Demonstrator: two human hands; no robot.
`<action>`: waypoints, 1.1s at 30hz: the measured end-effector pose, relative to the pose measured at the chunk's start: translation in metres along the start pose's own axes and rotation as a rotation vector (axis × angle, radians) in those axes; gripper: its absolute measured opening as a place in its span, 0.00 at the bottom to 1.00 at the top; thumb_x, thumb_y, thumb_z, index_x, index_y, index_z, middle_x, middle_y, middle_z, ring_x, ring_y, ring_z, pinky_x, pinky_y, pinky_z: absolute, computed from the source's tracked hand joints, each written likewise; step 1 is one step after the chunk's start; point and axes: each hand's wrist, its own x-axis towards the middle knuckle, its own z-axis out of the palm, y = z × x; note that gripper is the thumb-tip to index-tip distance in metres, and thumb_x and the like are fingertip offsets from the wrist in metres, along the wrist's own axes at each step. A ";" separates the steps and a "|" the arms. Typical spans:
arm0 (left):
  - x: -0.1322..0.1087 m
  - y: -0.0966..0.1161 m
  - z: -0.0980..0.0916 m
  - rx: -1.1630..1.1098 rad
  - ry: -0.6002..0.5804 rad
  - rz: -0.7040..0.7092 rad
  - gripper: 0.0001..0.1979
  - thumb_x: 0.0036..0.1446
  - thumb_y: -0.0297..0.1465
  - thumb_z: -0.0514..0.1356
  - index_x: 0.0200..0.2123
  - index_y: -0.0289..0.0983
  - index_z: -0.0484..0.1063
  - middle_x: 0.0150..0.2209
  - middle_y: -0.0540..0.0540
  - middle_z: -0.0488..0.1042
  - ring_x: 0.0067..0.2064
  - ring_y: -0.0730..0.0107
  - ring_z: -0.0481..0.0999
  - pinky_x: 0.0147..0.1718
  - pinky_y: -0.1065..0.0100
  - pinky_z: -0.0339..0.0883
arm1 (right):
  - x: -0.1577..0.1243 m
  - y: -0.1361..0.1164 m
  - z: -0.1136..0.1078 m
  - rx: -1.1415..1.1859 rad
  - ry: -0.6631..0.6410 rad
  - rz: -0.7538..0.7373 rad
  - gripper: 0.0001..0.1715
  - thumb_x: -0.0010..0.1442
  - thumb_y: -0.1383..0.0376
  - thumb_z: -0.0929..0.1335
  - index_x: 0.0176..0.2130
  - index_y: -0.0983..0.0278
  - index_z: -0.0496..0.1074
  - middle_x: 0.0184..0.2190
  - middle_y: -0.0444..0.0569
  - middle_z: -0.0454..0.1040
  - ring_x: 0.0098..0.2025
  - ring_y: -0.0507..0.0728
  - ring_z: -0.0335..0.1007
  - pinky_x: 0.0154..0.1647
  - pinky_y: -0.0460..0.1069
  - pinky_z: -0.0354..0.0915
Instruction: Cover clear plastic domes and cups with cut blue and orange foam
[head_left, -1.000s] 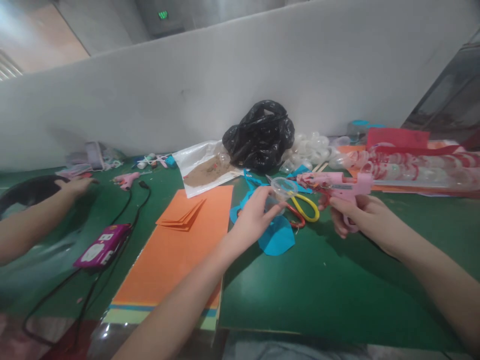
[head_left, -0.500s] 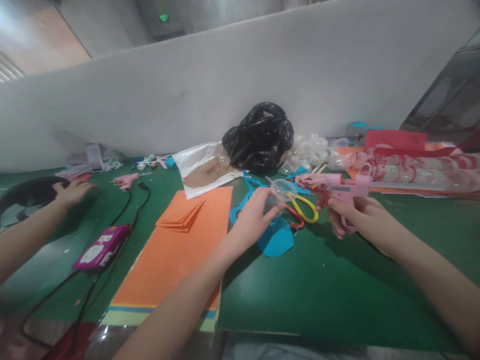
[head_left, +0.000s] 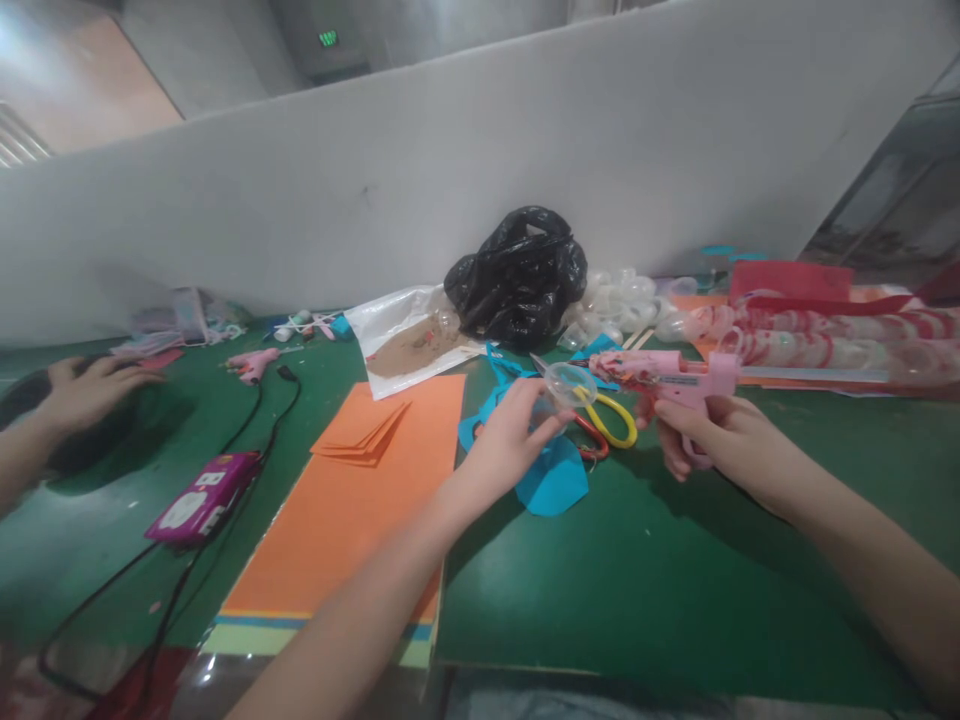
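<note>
Between the fingers and thumb of my left hand [head_left: 514, 432] is a small clear plastic cup [head_left: 570, 384], held above the table. My right hand [head_left: 709, 437] is wrapped round the handle of a pink glue gun [head_left: 679, 375]; its nozzle points left, close to the cup's rim. Beneath the cup lie scissors [head_left: 616, 420] with one yellow and one red handle loop, their blades partly hidden. Blue cut paper [head_left: 553, 482] spreads on the table under my left hand and the scissors.
Orange paper sheets [head_left: 360, 530] lie left of my hands. A purple power strip [head_left: 204, 497] with cables and another pink glue gun [head_left: 253, 364] are farther left. Behind sit a black plastic bag [head_left: 519, 280] and clear cups [head_left: 619, 300]. Another person's hand [head_left: 94, 395] reaches in at left.
The other person's hand at the far left has shifted leftward with the dark object by it. My two hands, the cup and the glue gun stay nearly in place.
</note>
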 end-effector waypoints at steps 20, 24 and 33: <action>0.000 -0.001 0.000 0.011 -0.018 -0.014 0.12 0.68 0.39 0.59 0.50 0.39 0.68 0.48 0.45 0.74 0.50 0.62 0.73 0.51 0.60 0.67 | 0.002 0.006 0.000 0.051 -0.007 -0.025 0.36 0.53 0.31 0.67 0.27 0.61 0.71 0.12 0.43 0.69 0.17 0.53 0.65 0.22 0.48 0.57; 0.000 -0.002 0.000 0.020 -0.022 -0.015 0.12 0.69 0.39 0.59 0.51 0.39 0.68 0.48 0.44 0.74 0.50 0.62 0.74 0.51 0.60 0.67 | 0.002 0.003 0.000 0.060 -0.020 -0.035 0.35 0.55 0.33 0.67 0.27 0.61 0.70 0.12 0.43 0.69 0.18 0.53 0.65 0.23 0.49 0.59; -0.001 -0.001 0.000 0.026 -0.026 -0.022 0.12 0.69 0.39 0.58 0.51 0.40 0.68 0.48 0.44 0.73 0.50 0.61 0.73 0.51 0.60 0.68 | 0.003 0.003 0.002 0.075 -0.012 -0.024 0.37 0.51 0.30 0.68 0.27 0.61 0.69 0.12 0.42 0.68 0.17 0.53 0.65 0.22 0.48 0.57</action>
